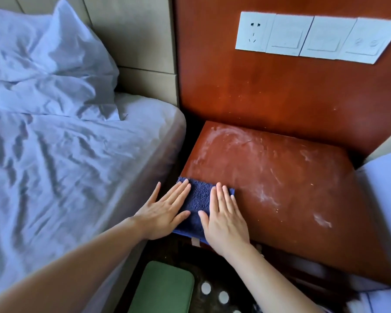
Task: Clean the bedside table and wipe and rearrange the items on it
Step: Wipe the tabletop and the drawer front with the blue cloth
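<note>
A folded dark blue towel (200,198) lies on the near left corner of the red-brown bedside table (280,177). My left hand (165,211) presses flat on the towel's left edge with straight, spread fingers. On the towel's right side my right hand (224,218) lies flat as well, fingers straight and pointing toward the wall. White dust smears streak the tabletop, thickest at the back left and along the right side. Nothing else stands on the table.
A bed with white sheets (66,166) and a pillow (43,53) adjoins the table on the left. A second white bed (384,188) is at the right. The wooden wall panel carries a socket and switches (314,37). A green object (163,288) lies on the dark floor below.
</note>
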